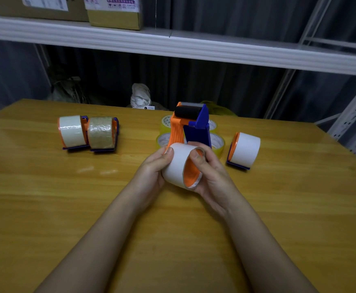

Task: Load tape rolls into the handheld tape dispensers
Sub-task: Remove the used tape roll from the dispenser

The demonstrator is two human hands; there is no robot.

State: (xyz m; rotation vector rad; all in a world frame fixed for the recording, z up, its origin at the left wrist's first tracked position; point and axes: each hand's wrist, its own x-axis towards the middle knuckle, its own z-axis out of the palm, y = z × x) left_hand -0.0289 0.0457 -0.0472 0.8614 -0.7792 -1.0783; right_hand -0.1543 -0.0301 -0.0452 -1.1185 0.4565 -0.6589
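The roll [178,166] you grip is plain white, its core filled with orange. The dispenser [191,129] rising just beyond your fingers is orange on its left, deep blue on its right, with a black roller [187,112] on top. Behind it the spare rolls [217,142] are clear yellow. Far left of your grip sit a white roll [72,131] and a tan one [101,132]; to the right, another white roll [246,150]. The table [67,197] shows honey-yellow wood grain.
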